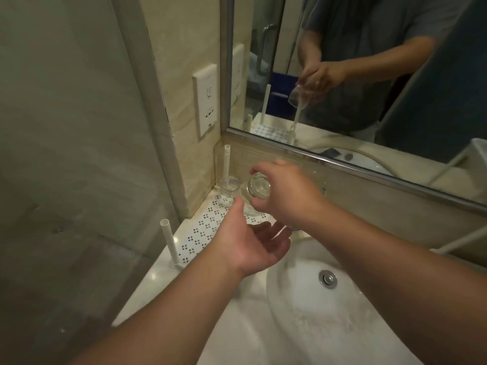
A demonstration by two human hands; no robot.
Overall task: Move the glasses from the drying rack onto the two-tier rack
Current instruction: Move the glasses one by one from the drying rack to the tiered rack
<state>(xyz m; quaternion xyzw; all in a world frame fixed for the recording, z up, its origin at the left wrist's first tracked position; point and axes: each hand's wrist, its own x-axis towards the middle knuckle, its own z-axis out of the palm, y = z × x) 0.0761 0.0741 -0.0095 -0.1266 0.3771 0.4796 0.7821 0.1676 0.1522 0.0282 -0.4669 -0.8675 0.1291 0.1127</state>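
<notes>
My right hand grips a clear glass by its base, holding it mouth down and tilted above a white perforated rack shelf. My left hand is palm up, fingers apart, just under the glass and holds nothing. A second clear glass stands upside down on the shelf in the back corner, just left of the held one. White upright posts rise from the shelf's corners.
A white sink basin with a metal drain lies to the lower right. A mirror runs along the back wall, a glass shower panel stands at the left, and a wall socket is above the shelf. White rack legs show at the right edge.
</notes>
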